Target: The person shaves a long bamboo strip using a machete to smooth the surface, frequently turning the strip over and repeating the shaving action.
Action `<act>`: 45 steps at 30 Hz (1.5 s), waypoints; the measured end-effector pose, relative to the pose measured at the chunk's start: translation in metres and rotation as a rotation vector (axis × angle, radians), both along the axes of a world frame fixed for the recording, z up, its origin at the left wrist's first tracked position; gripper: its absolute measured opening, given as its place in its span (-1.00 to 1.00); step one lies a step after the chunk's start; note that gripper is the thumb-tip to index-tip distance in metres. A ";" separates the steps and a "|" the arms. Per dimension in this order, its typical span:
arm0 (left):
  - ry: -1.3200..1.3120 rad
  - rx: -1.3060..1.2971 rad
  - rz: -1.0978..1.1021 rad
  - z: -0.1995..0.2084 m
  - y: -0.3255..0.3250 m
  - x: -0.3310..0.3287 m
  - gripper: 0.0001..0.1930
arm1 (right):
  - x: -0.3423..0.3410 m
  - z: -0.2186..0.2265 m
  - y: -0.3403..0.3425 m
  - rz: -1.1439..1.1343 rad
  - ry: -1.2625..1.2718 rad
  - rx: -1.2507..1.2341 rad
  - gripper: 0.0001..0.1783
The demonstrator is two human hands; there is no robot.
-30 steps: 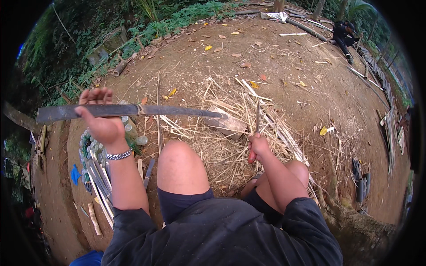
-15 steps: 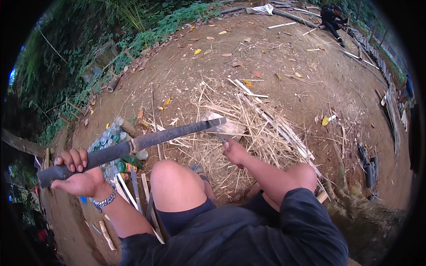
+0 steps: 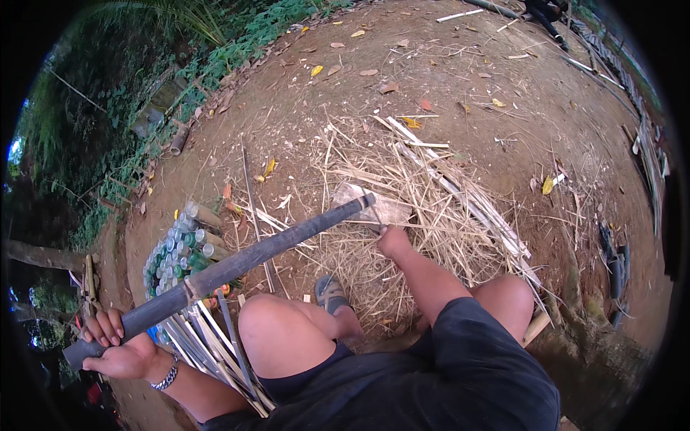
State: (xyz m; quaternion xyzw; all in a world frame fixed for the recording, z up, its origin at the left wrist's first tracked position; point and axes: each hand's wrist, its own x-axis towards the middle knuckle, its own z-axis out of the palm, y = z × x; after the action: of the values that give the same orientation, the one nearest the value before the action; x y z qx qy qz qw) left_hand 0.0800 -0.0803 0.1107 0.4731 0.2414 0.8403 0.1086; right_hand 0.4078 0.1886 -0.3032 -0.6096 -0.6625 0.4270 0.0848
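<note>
A long dark bamboo pole slants from lower left up to the middle, with a pale joint ring partway along it. My left hand, with a chain bracelet at the wrist, is wrapped round its near end. My right hand is closed on the handle of a knife, mostly hidden by the fingers. The thin blade points up beside the pole's far tip; whether they touch I cannot tell. Below that tip lies a pale wooden block, partly covered by shavings.
Bamboo shavings heap round the block, with long split strips on the right. Clear and green bottles cluster left of my knee, above a bundle of strips. Another person sits at the far right.
The pole's near end and my left hand are lower in the picture. My right hand sits slightly further right, still closed on the knife. The whole view has shifted, showing more of my foot.
</note>
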 end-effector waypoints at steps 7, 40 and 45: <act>0.013 -0.007 -0.055 0.004 0.011 -0.001 -0.52 | -0.001 -0.010 0.041 0.010 -0.019 -0.005 -0.67; 0.015 -0.046 0.053 0.011 0.008 -0.015 -0.35 | -0.012 -0.018 0.021 0.015 0.062 0.047 -0.68; 0.019 -0.084 0.038 0.007 0.013 -0.019 -0.23 | -0.016 -0.007 0.016 0.025 0.103 0.040 -0.69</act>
State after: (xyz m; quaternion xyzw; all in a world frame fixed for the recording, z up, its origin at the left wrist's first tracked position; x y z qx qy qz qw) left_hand 0.0609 -0.0676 0.1181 0.4715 0.2866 0.8267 0.1100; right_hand 0.3917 0.2045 -0.3105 -0.5769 -0.6730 0.4454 0.1256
